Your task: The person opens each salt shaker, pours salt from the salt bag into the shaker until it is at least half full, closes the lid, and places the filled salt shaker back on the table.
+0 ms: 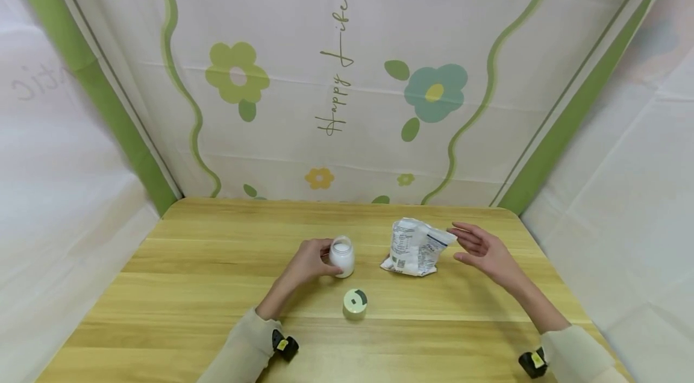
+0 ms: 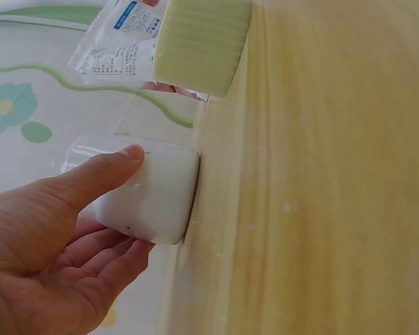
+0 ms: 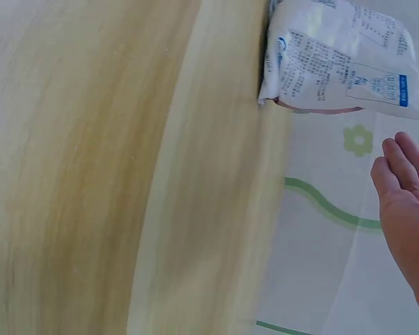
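My left hand point(image 1: 312, 261) grips a small clear jar point(image 1: 343, 258) filled with white contents, standing on the wooden table. In the left wrist view the thumb lies along one side of the jar point(image 2: 160, 188) and the fingers curl at the other. A white printed bag point(image 1: 413, 247) stands right of the jar, its top folded over toward the right. Just right of the bag, my right hand point(image 1: 490, 255) is raised with its fingers extended and holds nothing. In the right wrist view a gap shows between the fingertips and the bag point(image 3: 335, 63).
A pale green round lid point(image 1: 355, 303) with a dark patch on top sits on the table in front of the jar. Behind the wooden table point(image 1: 217, 286) hangs a white curtain point(image 1: 293, 21) with flowers and lettering. White fabric walls stand at both sides.
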Tool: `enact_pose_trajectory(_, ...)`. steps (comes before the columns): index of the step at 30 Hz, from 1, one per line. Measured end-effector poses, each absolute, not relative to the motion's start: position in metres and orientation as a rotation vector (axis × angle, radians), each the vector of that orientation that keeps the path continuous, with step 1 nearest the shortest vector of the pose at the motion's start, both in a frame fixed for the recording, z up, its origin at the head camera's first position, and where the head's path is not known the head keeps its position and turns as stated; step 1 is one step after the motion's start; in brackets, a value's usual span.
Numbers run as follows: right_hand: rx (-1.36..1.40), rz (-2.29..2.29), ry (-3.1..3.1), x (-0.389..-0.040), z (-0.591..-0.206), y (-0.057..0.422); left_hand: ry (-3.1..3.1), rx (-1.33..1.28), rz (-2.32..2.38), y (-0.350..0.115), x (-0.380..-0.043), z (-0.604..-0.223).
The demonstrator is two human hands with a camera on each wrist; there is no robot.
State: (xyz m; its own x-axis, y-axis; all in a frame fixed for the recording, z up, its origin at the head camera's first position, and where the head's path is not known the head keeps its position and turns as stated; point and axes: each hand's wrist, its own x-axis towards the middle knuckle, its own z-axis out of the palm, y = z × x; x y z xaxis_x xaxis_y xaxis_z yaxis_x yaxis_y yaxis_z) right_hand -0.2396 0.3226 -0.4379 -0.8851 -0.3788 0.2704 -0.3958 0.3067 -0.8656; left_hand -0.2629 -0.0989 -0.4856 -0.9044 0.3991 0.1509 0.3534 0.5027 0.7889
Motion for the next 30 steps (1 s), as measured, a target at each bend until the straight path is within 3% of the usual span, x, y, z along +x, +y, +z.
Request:
enact_pose_trajectory(18,0.843,1.681,-2.372,-0.211,-0.406,0.313,2.681,0.667,1.384,-0.100,-0.263,-0.487)
enact_pose_trajectory(30,1.050,1.877,-2.341,-0.202,-0.410,0.284,2.679,0.694,1.397,-0.100,-0.262,-0.487)
